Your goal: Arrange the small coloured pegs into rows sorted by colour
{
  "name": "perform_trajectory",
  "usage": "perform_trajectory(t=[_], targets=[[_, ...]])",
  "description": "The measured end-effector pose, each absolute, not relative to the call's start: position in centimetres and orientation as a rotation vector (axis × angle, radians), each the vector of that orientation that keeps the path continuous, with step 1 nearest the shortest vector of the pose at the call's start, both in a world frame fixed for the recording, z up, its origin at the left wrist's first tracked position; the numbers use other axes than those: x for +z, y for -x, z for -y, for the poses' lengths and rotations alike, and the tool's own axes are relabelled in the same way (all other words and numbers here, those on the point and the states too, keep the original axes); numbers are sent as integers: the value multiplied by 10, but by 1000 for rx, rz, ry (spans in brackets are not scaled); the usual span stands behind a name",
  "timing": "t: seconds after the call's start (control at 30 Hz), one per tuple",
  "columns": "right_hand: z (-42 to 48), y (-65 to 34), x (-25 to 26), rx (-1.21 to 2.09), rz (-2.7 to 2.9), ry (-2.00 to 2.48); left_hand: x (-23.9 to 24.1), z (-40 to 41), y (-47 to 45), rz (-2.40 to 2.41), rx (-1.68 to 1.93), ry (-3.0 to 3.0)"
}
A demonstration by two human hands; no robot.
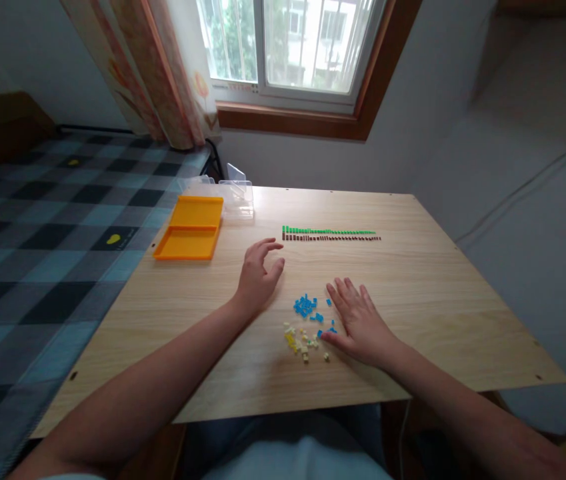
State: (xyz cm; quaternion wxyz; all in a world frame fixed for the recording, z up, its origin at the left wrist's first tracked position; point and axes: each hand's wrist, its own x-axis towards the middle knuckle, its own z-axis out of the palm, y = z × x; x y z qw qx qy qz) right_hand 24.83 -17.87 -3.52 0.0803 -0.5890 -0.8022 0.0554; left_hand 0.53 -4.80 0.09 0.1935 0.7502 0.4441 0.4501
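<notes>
My left hand (257, 272) hovers over or rests on the table, thumb and fingers apart, with nothing in it. Its fingertips are close to the left end of two rows of small bricks, one green (313, 231) and one dark brown (313, 238). My right hand (357, 320) lies spread and palm down beside the loose blue bricks (305, 306). A few blue bricks (332, 331) are by its thumb, which seems to touch them. Nearer to me sits a scattered group of pale yellow bricks (305, 349), with some brighter yellow bricks (291, 341) among them.
An orange two-part case (189, 229) lies opened flat at the table's far left. Behind it stand clear plastic boxes (237, 200). The wooden table (423, 300) borders a bed with a checked cover (87, 200) on the left and a wall on the right.
</notes>
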Motion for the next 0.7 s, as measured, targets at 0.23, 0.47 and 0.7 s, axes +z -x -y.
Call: perform_trajectory(t=[0.23, 0.47, 0.7], targets=[[162, -246, -34, 146, 2428, 1773, -4, 46, -5, -1206, 1133, -2139], [170, -263, -40, 103, 2450, 1779, 4, 74, -16, -838, 556, -2482], [175, -268, -40, 92, 2471, 1868, 0, 87, -30, -813, 346, -2578]])
